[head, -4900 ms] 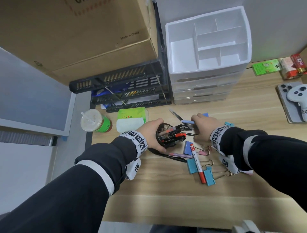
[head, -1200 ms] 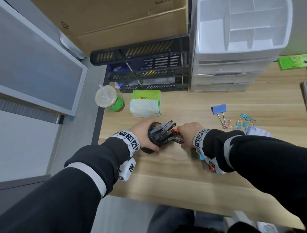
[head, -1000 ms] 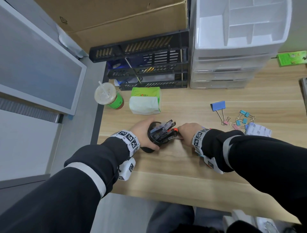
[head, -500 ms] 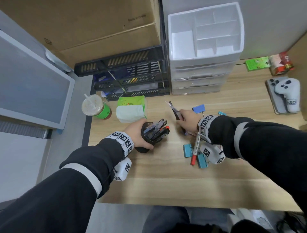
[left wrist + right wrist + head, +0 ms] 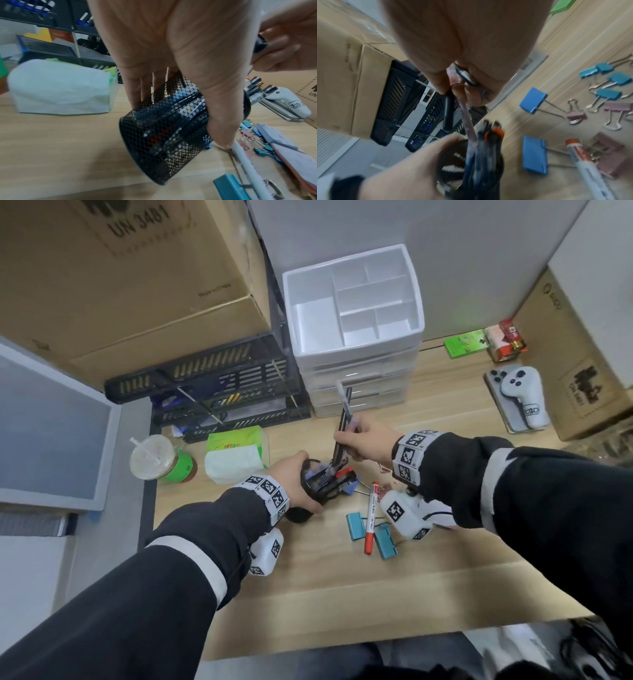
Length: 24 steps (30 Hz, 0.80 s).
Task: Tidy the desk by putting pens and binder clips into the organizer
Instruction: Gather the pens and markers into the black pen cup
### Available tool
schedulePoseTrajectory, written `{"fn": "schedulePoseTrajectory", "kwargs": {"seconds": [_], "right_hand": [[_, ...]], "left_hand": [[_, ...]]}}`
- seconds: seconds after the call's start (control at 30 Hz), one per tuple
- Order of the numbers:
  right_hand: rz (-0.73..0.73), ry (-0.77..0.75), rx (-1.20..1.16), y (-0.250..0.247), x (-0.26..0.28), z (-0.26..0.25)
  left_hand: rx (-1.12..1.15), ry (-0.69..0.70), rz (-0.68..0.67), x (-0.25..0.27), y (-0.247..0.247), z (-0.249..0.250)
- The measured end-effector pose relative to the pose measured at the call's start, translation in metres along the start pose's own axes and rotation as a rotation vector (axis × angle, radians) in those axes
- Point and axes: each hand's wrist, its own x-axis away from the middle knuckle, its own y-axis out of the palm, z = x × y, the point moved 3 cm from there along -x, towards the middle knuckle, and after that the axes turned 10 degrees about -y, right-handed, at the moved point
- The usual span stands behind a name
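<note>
While the left hand (image 5: 293, 480) grips the black wire-mesh pen cup (image 5: 320, 486) with fingers and thumb curled around its wall, the cup is tilted, its mouth turned toward the right, its base on or just above the light wooden bench (image 5: 342, 583); which of the two cannot be told. Several pens lie inside the cup, their ends projecting from the mouth. Nearest on the bench, a white marker with a red cap (image 5: 371, 517) lies between two teal binder clips (image 5: 354, 525), touching or just beside them. A blue binder clip (image 5: 534, 154) lies just beside the cup mouth, and pink binder clips (image 5: 576, 116) and further small teal clips lie near it to the right.

The right hand (image 5: 368, 441) is closed around a bundle of two pens (image 5: 343, 422), one black and one translucent. The lower ends of the bundle sit in the cup mouth; the upper ends point away from the person.

Farther back, a white tissue pack (image 5: 235, 458) and a lidded drink cup with a green label (image 5: 158, 460) stand left of the cup. Behind them stands a black stacked letter tray (image 5: 205, 385). The white plastic drawer organizer (image 5: 352, 313) stands at the rear, well apart from both hands.
</note>
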Motion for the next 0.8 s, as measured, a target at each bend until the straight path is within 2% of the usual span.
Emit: {"fn": "schedulePoseTrajectory", "kwargs": {"seconds": [0.1,0.23,0.4,0.8], "right_hand": [[-0.011,-0.01,0.073,0.013,0.001,0.001],[-0.086,-0.118,0.221,0.024,0.003,-0.003],[-0.139,-0.174,0.297,0.026,0.002,-0.005],[-0.079,-0.162,0.149,0.011,0.0,-0.003]], "left_hand": [[0.041,0.029,0.025,-0.002,-0.003,0.01],[0.083,0.044,0.048,-0.002,-0.005,0.013],[0.136,0.059,0.061,0.001,-0.01,0.011],[0.14,0.07,0.105,0.003,-0.014,0.007]]}}
